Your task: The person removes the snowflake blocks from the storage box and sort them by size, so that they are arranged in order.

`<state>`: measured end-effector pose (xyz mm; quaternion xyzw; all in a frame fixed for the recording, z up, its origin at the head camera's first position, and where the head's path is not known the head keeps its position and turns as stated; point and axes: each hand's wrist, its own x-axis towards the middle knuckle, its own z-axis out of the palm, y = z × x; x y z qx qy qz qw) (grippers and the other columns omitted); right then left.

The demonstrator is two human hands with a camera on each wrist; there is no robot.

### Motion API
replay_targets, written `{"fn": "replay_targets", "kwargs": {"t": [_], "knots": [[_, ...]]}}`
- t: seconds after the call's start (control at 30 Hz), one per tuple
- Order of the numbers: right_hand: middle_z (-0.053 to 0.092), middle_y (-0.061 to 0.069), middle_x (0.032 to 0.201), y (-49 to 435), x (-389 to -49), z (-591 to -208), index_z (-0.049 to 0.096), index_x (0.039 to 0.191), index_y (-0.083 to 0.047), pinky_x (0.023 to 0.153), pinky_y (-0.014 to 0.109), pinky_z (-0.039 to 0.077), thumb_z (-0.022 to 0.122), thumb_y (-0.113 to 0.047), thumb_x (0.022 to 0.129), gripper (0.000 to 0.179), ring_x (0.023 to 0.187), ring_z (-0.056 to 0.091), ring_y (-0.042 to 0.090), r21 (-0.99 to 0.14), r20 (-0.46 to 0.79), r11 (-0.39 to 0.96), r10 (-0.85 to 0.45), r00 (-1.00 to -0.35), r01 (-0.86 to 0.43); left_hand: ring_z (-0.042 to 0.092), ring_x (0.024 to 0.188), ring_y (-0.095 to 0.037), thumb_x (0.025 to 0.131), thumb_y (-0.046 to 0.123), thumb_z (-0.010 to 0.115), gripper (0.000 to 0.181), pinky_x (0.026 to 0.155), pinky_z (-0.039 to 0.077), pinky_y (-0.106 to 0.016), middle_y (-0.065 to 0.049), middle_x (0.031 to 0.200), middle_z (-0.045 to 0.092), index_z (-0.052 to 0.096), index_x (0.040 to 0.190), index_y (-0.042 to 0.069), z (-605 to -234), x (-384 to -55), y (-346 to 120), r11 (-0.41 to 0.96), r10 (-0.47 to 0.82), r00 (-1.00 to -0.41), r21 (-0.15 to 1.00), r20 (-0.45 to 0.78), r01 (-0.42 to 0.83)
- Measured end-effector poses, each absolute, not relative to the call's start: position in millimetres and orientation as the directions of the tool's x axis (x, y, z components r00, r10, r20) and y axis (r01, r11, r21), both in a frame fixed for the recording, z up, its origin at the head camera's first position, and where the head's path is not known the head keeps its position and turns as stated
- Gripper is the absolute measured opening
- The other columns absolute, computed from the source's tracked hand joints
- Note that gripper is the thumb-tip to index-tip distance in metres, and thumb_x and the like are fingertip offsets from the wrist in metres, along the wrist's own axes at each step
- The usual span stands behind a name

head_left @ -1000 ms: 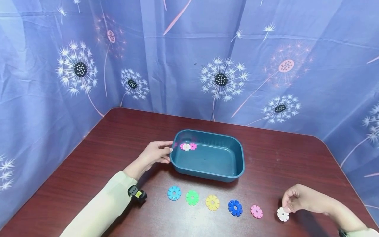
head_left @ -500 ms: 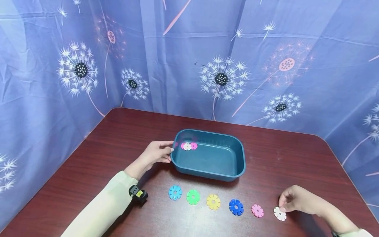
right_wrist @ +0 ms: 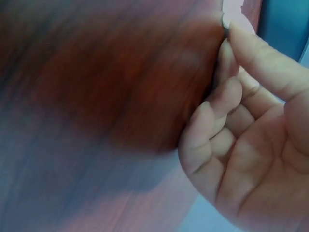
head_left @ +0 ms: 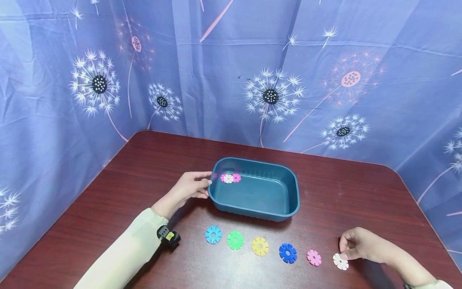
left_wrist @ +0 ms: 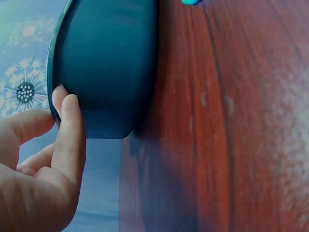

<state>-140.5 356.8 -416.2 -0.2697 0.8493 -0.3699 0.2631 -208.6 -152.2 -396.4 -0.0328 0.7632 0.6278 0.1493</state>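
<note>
My left hand (head_left: 189,186) pinches the left rim of a teal plastic basin (head_left: 249,212); the left wrist view shows its fingers at the wall of the basin. Two pink and one white slotted discs (head_left: 228,179) lie together inside, at the left end. At the right end of a row on the table, my right hand (head_left: 364,245) pinches the edge of a white snowflake disc (head_left: 340,262) between thumb and finger. To its left lie a pink disc (head_left: 314,257), a dark blue disc (head_left: 288,253), a yellow disc (head_left: 260,246), a green disc (head_left: 235,240) and a light blue disc (head_left: 213,234).
Everything stands on a dark red wooden table (head_left: 144,160) with rounded far corners. A blue curtain (head_left: 216,80) printed with dandelions hangs around its back and sides. A small black camera (head_left: 169,236) is strapped to the left wrist.
My right hand has drawn the white disc slightly left, closer to the pink one, and then barely moves. The left hand, the basin and the other discs stay put.
</note>
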Motion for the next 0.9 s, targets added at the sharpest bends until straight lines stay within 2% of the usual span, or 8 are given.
{"fn": "replay_targets", "kwargs": {"t": [0.1,0.17,0.23,0.37,0.5,0.6,0.77,0.9], "knots": [[0.045,0.001,0.070,365.6,-147.2,-417.9,0.056,0.093,0.008,0.047,0.028,0.031,0.067,0.006,0.090,0.011,0.064,0.041,-0.003,-0.876,-0.217,0.431,-0.752,-0.623,-0.215,0.064,0.057,-0.006,0.099,0.006,0.061,0.048,0.064,0.064,-0.022,-0.003,0.071,0.068,0.053,0.145,-0.004,-395.9,-208.5,-152.4,0.206,0.135,-0.953,0.948,-0.272,-0.241],[0.051,0.002,0.077,371.0,-152.8,-417.3,0.052,0.101,0.011,0.048,0.030,0.032,0.059,0.010,0.093,0.011,0.070,0.046,-0.002,-0.930,-0.224,0.347,-0.802,-0.553,-0.126,0.064,0.057,-0.006,0.099,0.006,0.061,0.048,0.064,0.064,-0.022,-0.003,0.071,0.068,0.053,0.145,-0.004,-395.6,-208.3,-152.7,0.209,0.133,-0.953,0.947,-0.273,-0.243],[0.055,-0.006,0.084,373.1,-158.1,-413.8,0.050,0.108,0.012,0.050,0.029,0.035,0.053,0.009,0.098,0.011,0.075,0.051,0.000,-0.939,-0.275,0.343,-0.805,-0.526,-0.035,0.064,0.057,-0.006,0.099,0.006,0.061,0.048,0.064,0.064,-0.022,-0.002,0.070,0.067,0.053,0.145,-0.005,-395.5,-207.9,-153.2,0.208,0.131,-0.953,0.947,-0.274,-0.244],[0.061,-0.015,0.094,361.7,-169.2,-398.8,0.053,0.113,0.008,0.060,0.023,0.046,0.049,-0.001,0.102,0.014,0.083,0.057,0.000,-0.897,-0.317,0.438,-0.738,-0.596,-0.065,0.064,0.057,-0.006,0.099,0.005,0.060,0.048,0.064,0.064,-0.022,-0.004,0.072,0.068,0.052,0.146,-0.005,-396.5,-207.4,-153.4,0.208,0.140,-0.954,0.949,-0.267,-0.235],[0.064,-0.008,0.095,328.6,-185.3,-366.2,0.058,0.116,0.005,0.068,0.024,0.053,0.054,-0.009,0.103,0.020,0.084,0.060,0.006,-0.821,-0.271,0.540,-0.654,-0.706,-0.185,0.065,0.057,-0.006,0.098,0.005,0.061,0.049,0.064,0.064,-0.023,-0.015,0.084,0.072,0.052,0.145,-0.006,-398.0,-207.5,-152.7,0.210,0.138,-0.957,0.952,-0.255,-0.223],[0.068,0.000,0.101,297.9,-199.6,-336.8,0.060,0.123,0.004,0.074,0.023,0.057,0.057,-0.016,0.103,0.028,0.087,0.062,0.004,-0.763,-0.247,0.599,-0.617,-0.747,-0.243,0.065,0.057,-0.006,0.098,0.005,0.061,0.049,0.063,0.064,-0.023,-0.019,0.088,0.073,0.053,0.145,-0.005,-398.7,-207.6,-152.1,0.213,0.130,-0.957,0.950,-0.258,-0.227],[0.070,0.016,0.121,251.8,-218.7,-305.5,0.063,0.128,0.001,0.085,0.025,0.059,0.061,-0.022,0.103,0.034,0.100,0.067,0.005,-0.727,-0.239,0.627,-0.613,-0.753,-0.280,0.065,0.058,-0.006,0.098,0.006,0.061,0.049,0.063,0.064,-0.022,-0.010,0.081,0.071,0.053,0.146,-0.004,-399.4,-208.5,-152.2,0.214,0.133,-0.954,0.947,-0.270,-0.238],[0.069,0.020,0.129,220.1,-235.4,-300.3,0.064,0.129,-0.001,0.093,0.029,0.058,0.061,-0.023,0.102,0.035,0.112,0.066,0.013,-0.719,-0.257,0.626,-0.643,-0.721,-0.302,0.065,0.058,-0.006,0.099,0.006,0.061,0.049,0.063,0.064,-0.022,-0.005,0.076,0.069,0.053,0.146,-0.003,-399.1,-208.4,-153.3,0.214,0.129,-0.954,0.947,-0.272,-0.241]]}}
